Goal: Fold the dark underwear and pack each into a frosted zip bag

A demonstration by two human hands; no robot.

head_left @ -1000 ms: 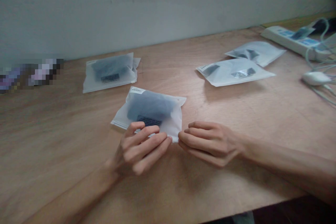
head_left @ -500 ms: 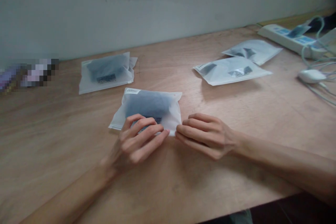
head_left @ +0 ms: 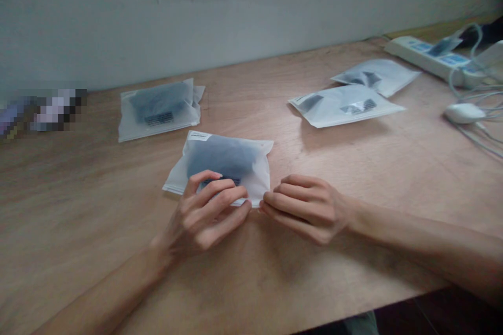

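Nearest me on the wooden table lies a frosted plastic zip bag (head_left: 223, 159) with something dark blue-grey inside, a small white label at its top left and a black printed block near its lower edge. My left hand (head_left: 212, 212) has its curled fingers over the bag's near edge, closed on the zip strip; the thumb is hidden. At the near right corner of the same bag, my right hand (head_left: 302, 209) pinches the edge with its fingers pressed together. Both hands' fingertips are close to each other along that edge.
Another filled frosted bag (head_left: 161, 104) lies at the back left. Two whiter bags, a front one (head_left: 334, 104) and one behind it (head_left: 387, 76), overlap at the back right. Beyond them are a power strip (head_left: 432, 60) and a white charger (head_left: 466, 113) with cables. A wall (head_left: 236, 21) bounds the table.
Both hands have shifted very slightly toward me, and the bag's near right corner has come with them. The other bags lie as before.
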